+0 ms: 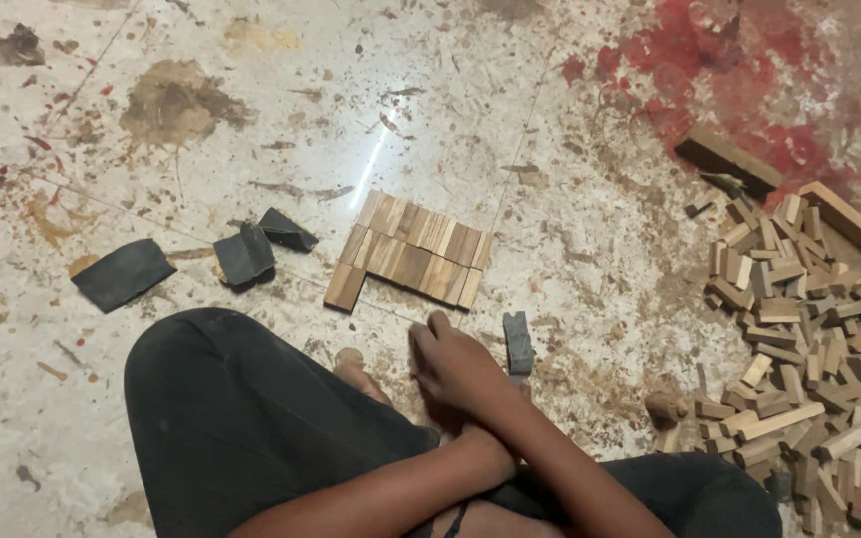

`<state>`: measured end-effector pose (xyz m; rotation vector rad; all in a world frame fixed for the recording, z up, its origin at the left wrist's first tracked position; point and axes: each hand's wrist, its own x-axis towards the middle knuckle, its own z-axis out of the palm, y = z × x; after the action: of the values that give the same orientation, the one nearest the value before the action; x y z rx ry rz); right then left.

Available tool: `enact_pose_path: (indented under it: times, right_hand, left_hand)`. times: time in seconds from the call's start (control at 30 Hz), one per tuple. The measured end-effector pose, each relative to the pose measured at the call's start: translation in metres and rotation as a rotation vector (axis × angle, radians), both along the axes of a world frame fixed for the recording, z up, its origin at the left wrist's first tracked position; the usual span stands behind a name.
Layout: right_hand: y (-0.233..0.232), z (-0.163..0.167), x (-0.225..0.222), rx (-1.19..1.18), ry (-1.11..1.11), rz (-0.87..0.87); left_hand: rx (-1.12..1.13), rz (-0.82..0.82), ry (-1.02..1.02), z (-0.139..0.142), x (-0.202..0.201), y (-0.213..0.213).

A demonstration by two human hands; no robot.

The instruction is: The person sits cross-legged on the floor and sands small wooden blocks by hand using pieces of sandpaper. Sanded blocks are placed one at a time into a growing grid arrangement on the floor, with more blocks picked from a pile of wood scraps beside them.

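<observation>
My right hand (458,367) rests knuckles-up on the floor in front of my crossed legs in black trousers (241,418). Its fingers are curled, and nothing shows in them. My left forearm (391,488) crosses under the right one, which hides my left hand. A grey strip of sandpaper (517,342) stands just right of my right hand. Just beyond the hand, two rows of small wooden blocks (411,249) lie flat, side by side. My bare foot (359,377) pokes out to the left of the hand.
A loose heap of small wooden blocks (809,349) fills the right side, with longer wood strips (854,224) and a dark block (727,159) behind it. Dark sandpaper pieces (122,274) (244,254) (286,229) lie at the left. The stained floor has a red patch (719,70).
</observation>
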<state>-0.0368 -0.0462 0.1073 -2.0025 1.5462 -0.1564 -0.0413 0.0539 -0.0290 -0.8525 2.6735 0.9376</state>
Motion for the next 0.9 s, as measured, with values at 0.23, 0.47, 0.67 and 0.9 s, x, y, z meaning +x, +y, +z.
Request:
enact_pose_path:
  times: [0.23,0.47,0.67,0.9]
  right_hand:
    - [-0.035,-0.018,0.028,-0.135,-0.060,0.025]
    - [-0.031,-0.018,0.026,-0.303,-0.183,-0.021]
    - [-0.030,-0.023,0.030,-0.312,-0.114,0.103]
    - [-0.042,-0.030,0.051,-0.410,-0.074,0.098]
  left_hand:
    - [0.009,-0.014,0.007,0.018,-0.001,-0.006]
    - [0.034,-0.001,0.021,0.019,0.001,-0.007]
    - [0.052,0.006,0.032,0.022,0.002,-0.007]
    - [0.064,0.025,0.044,0.023,0.003,-0.009]
